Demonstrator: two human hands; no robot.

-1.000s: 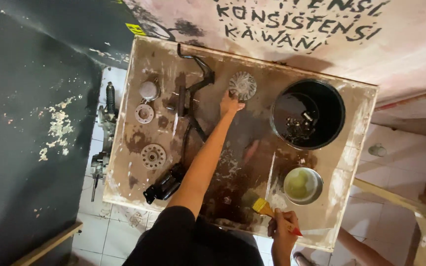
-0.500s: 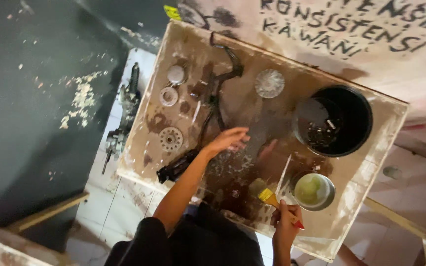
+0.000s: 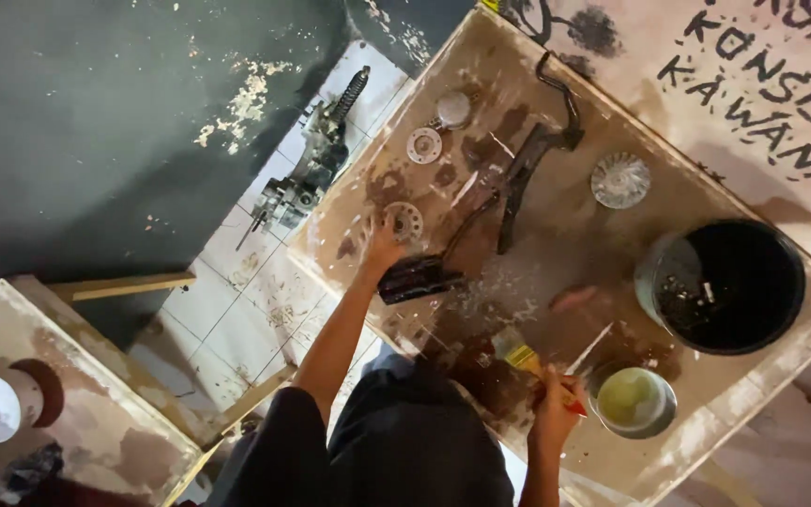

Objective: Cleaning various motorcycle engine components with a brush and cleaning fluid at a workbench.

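My right grip [image 3: 556, 413] clasped the paintbrush [image 3: 539, 371], bristles pointing up-left along the bench [image 3: 781, 376], while my left grip [image 3: 382, 249], fingers loosely spread, had drawn back from mid-bench onto the toothed disc [image 3: 404, 222].

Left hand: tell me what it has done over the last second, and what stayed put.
The left hand drew back from the finned round part at the far side and came to the toothed disc at the near left edge. The right hand kept its grip on the paintbrush.

The left hand [image 3: 382, 249] covers part of the round toothed metal disc [image 3: 405, 222]; the stained wooden worktop [image 3: 706, 432] runs off the right edge.
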